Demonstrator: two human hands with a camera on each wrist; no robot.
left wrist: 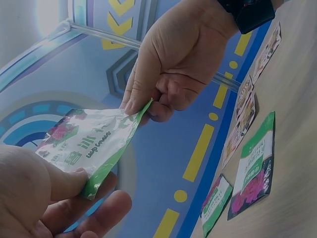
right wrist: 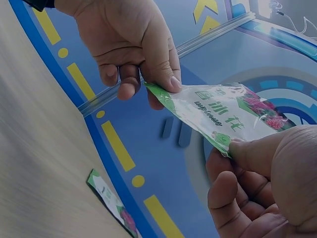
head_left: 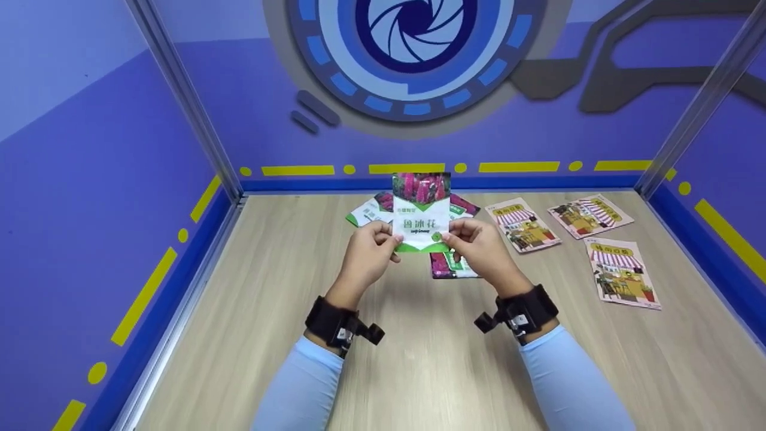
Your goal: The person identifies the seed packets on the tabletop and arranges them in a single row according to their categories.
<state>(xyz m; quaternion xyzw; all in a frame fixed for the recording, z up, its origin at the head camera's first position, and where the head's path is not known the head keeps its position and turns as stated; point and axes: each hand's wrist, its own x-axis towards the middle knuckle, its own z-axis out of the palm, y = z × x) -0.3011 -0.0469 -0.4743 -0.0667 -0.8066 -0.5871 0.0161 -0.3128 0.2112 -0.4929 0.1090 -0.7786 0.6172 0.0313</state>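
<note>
My left fingers [head_left: 378, 227] and right fingers [head_left: 468, 227] pinch a packet [head_left: 421, 212], partly hiding green packets [head_left: 369, 213] behind; three pink packets [head_left: 523, 225] lie rightward.

The head camera looked forward and down from above, on the person's side, and it took in widely the table [head_left: 425, 371] and the back wall [head_left: 239, 102]. The left wrist camera was close to the left hand [head_left: 366, 254] and faced across to the right hand [head_left: 486, 252]; it was turned sideways, so the table stood at the right edge. The right wrist camera, equally close, faced the left hand, with the table at the left. Both wrist views shared the held packet [head_left: 421, 211].
</note>
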